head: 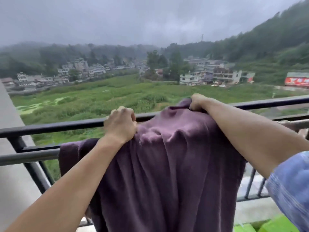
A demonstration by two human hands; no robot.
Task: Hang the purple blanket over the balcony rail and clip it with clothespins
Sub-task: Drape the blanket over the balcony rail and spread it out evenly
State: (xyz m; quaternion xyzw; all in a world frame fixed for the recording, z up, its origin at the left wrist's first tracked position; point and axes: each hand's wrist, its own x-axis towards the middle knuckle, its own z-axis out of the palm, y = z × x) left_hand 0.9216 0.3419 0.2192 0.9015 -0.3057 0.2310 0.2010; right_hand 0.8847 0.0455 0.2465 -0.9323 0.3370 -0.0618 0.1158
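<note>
At the balcony's edge, a person is holding the purple blanket (167,164) up against the top rail (50,127), a dark, smooth metal bar with a flattened, boxy section. The left hand (120,124) is curling its fingers into a fistful of cloth right at the bar. The right hand (198,102) is bunching another handful a little above the bar and further along it. Gripping two separated points is probably spreading the upper edge so it can be carried over the rail without sliding back. Most of the cloth is hanging on the near side in long vertical folds, and whether any is already lying over the far side cannot be told.

The fabric is looking thick, soft and fleecy, with a matte nap. It is puckering into rounded ridges under both grips and is likely to cling to itself rather than slip. One corner is trailing left across a lower grey bar (25,156), which is rounder and duller than the rail above. A blue mottled sleeve (294,190) is covering the right upper arm. No clothespins are showing, so the clipping is not yet begun. Bright green shapes (275,223) at the bottom right are too cut off to identify.
</note>
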